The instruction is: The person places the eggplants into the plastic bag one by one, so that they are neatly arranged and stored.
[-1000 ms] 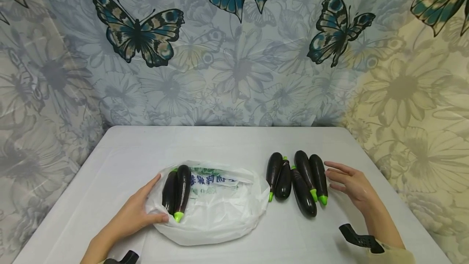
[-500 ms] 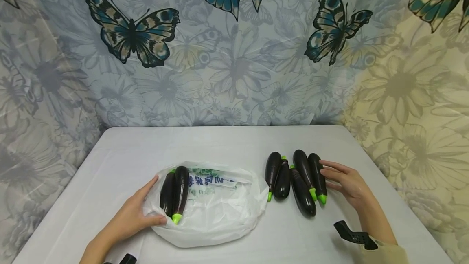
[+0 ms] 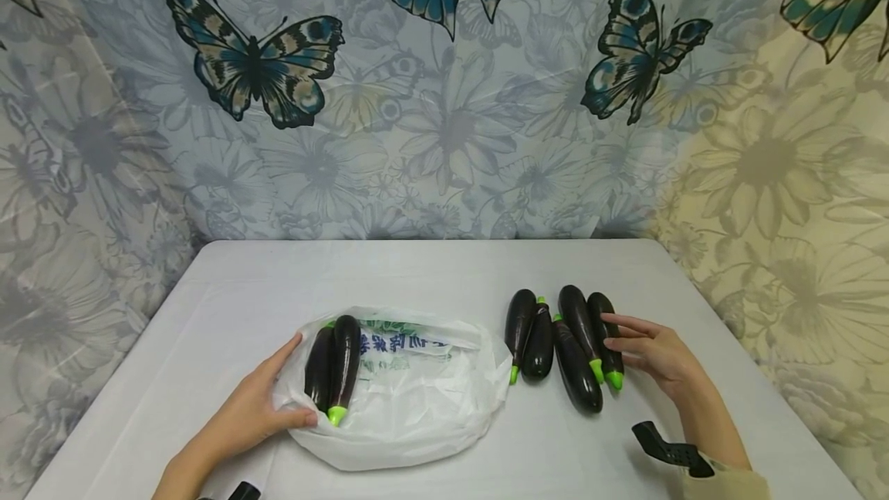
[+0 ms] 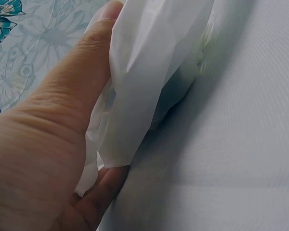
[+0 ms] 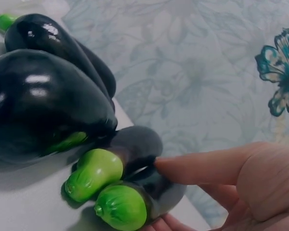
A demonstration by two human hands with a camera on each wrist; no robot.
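Note:
My left hand [image 3: 253,400] grips the left side of a white plastic bag [image 3: 396,442], thumb over the rim. In the left wrist view, the thin plastic [image 4: 139,82] lies between thumb and fingers. Two dark eggplants with green caps, one of them a glossy eggplant [image 3: 346,357], lie side by side at the bag's left. My right hand [image 3: 663,361] is at the rightmost eggplant [image 3: 613,369] of a group beside the bag. In the right wrist view, the thumb presses on that eggplant's dark body [image 5: 166,192] while fingers curl below it.
Several more eggplants lie close together right of the bag, including a slanted eggplant [image 3: 576,373] and a pair near the bag's edge, one being the leftmost eggplant [image 3: 519,322]. A white-covered table [image 3: 417,268] meets a butterfly-patterned backdrop [image 3: 444,137] behind.
My right hand has moved left from beside the rightmost eggplant and its fingers now overlap it. The left hand stays on the bag, with the eggplants unmoved.

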